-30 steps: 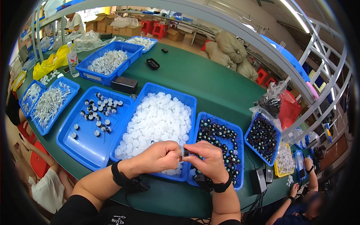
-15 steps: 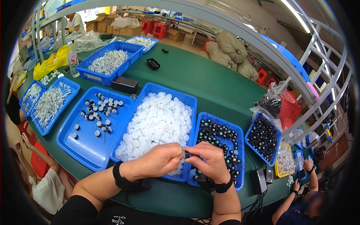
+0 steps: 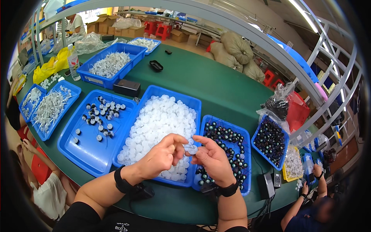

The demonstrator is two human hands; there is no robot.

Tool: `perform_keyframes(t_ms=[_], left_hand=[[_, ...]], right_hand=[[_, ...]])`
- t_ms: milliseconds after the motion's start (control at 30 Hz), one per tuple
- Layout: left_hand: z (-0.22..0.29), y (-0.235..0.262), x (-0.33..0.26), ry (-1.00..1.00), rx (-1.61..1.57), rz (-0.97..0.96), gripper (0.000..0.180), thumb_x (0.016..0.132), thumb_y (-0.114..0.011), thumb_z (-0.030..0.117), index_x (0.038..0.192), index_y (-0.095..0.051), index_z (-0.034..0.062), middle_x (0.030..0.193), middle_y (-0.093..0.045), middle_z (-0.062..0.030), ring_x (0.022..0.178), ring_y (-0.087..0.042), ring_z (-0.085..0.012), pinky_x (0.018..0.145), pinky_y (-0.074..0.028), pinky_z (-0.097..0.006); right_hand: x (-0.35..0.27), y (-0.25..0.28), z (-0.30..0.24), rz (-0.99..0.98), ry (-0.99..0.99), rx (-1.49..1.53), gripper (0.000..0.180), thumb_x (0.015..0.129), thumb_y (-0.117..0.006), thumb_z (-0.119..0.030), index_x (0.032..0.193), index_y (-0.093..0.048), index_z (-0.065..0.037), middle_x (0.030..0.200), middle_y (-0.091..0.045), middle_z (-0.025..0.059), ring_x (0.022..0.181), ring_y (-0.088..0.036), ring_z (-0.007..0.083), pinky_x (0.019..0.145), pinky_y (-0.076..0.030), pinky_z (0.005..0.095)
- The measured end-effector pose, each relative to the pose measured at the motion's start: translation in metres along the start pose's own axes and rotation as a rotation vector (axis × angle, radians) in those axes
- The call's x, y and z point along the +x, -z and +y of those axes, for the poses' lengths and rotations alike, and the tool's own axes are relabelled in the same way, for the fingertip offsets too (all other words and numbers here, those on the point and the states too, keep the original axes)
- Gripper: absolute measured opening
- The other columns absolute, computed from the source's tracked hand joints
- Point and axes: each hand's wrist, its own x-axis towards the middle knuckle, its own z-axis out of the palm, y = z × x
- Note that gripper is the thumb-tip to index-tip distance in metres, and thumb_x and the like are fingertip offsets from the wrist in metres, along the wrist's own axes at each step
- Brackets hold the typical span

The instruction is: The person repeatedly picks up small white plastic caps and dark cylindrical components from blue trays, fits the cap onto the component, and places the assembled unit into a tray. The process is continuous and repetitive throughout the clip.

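Nearest the lower edge, two bare forearms rise from dark sleeves, each with a black band at the wrist; the left hand (image 3: 160, 156) and the right hand (image 3: 210, 160) meet above the near rim of the trays, fingertips almost touching; between them sits a small white round cap (image 3: 190, 148), pinched by the thumb and forefinger of the left hand and by the fingers of the right, so both hands have their fingers closed together on it; whether a second piece sits beneath the cap I cannot tell.

Just under the left hand lies a blue tray of white caps (image 3: 195, 104), heaped nearly full; just under the right hand, touching that tray's side, a blue tray of dark round pieces (image 3: 245, 133); to the left, a wider blue tray (image 3: 75, 145) holds a scatter of black-and-white assembled pieces, most of its floor bare.

All stand on a green table (image 3: 216, 83); farther right, a smaller blue tray of dark beads (image 3: 257, 149) beside clear bags; farther left, blue trays of thin white parts (image 3: 69, 98); beyond them, a black box (image 3: 126, 87), a deep blue bin of white parts (image 3: 133, 58), and a yellow bag (image 3: 50, 65); at the far edge, cardboard boxes, red stools and stuffed sacks (image 3: 237, 46).
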Motion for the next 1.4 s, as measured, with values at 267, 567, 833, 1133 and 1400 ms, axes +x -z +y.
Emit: perform_keyframes(t_ms=[267, 567, 833, 1133, 1400], left_hand=[[-0.014, -0.002, 0.000, -0.351, 0.904, 0.032, 0.027, 0.073, -0.070, 0.006, 0.099, -0.061, 0.0046, 0.079, -0.053, -0.0052, 0.067, -0.051, -0.0152, 0.059, -0.044, -0.029], [-0.010, -0.007, -0.003, -0.459, 0.989, 0.021, 0.026, 0.070, -0.072, 0.003, 0.094, -0.063, 0.0055, 0.080, -0.058, -0.0095, 0.069, -0.060, -0.0216, 0.061, -0.048, -0.032], [-0.010, -0.005, -0.005, -0.380, 1.014, 0.096, 0.024, 0.070, -0.072, 0.006, 0.091, -0.062, 0.0040, 0.079, -0.057, -0.0088, 0.066, -0.060, -0.0186, 0.058, -0.048, -0.030], [-0.006, -0.016, -0.004, -0.363, 0.798, 0.149, 0.018, 0.075, -0.070, 0.008, 0.090, -0.061, 0.0034, 0.080, -0.056, -0.0044, 0.067, -0.055, -0.0139, 0.061, -0.046, -0.027], [-0.005, -0.004, -0.005, 0.068, 0.433, -0.012, 0.016, 0.087, -0.062, 0.015, 0.087, -0.062, -0.0010, 0.075, -0.063, -0.0040, 0.072, -0.058, -0.0082, 0.064, -0.048, -0.026]], right_hand=[[0.004, -0.008, 0.004, -0.111, -0.164, 0.194, 0.052, 0.096, -0.054, -0.010, 0.143, -0.034, -0.004, 0.096, -0.064, 0.0057, 0.088, -0.062, 0.0113, 0.078, -0.052, 0.0272], [0.007, -0.019, 0.018, -0.128, -0.053, 0.119, 0.037, 0.093, -0.057, -0.006, 0.127, -0.044, -0.003, 0.097, -0.065, 0.0082, 0.084, -0.064, 0.0120, 0.075, -0.052, 0.0266], [0.007, -0.011, 0.017, -0.179, -0.178, 0.451, 0.038, 0.096, -0.059, -0.020, 0.127, -0.046, -0.003, 0.105, -0.061, 0.0082, 0.100, -0.063, 0.0186, 0.082, -0.056, 0.0351], [0.005, -0.017, 0.021, -0.036, 0.066, 0.133, 0.038, 0.093, -0.062, -0.012, 0.125, -0.046, -0.003, 0.096, -0.065, 0.0065, 0.085, -0.063, 0.0135, 0.073, -0.051, 0.0262], [-0.001, -0.022, 0.005, 0.243, 0.674, -0.885, 0.027, 0.080, -0.068, 0.004, 0.107, -0.065, -0.002, 0.104, -0.069, 0.0099, 0.092, -0.066, 0.0164, 0.078, -0.054, 0.0293]])
